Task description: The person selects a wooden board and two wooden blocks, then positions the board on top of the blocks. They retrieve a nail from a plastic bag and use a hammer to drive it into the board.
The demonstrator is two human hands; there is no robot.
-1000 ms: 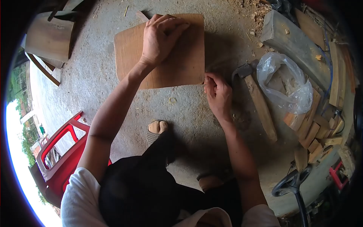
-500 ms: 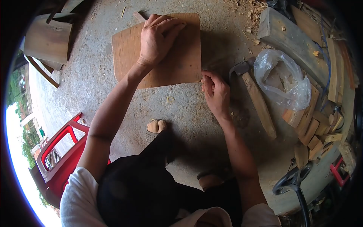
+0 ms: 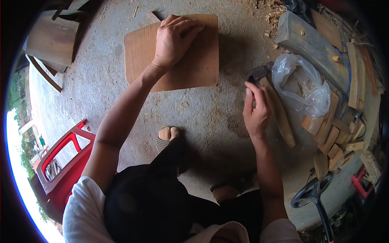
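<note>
A broad brown wooden board (image 3: 190, 69) with a slightly curved outline stands over the concrete floor, casting a shadow to its right. My left hand (image 3: 174, 42) is closed on its far part, fingers bent near the far edge; what supports the board underneath is hidden. Apart from the board, my right hand (image 3: 257, 111) is raised beside a hammer (image 3: 281, 119) with a wooden handle and dark metal head. Thumb and forefinger are pinched near the hammer head; anything between them is too small to make out.
Right of the hammer lies a clear plastic bag (image 3: 320, 99), with a long grey block (image 3: 312, 46) behind and wood offcuts (image 3: 330, 131) nearby. A red plastic chair (image 3: 67, 166) stands at left, below curved wooden panels (image 3: 52, 42). A black steering-wheel-like part (image 3: 312, 194) is at lower right.
My right hand has left the board's near right corner and moved right and slightly down, close to the hammer. The left hand stays on the board, which appears shifted slightly right.
</note>
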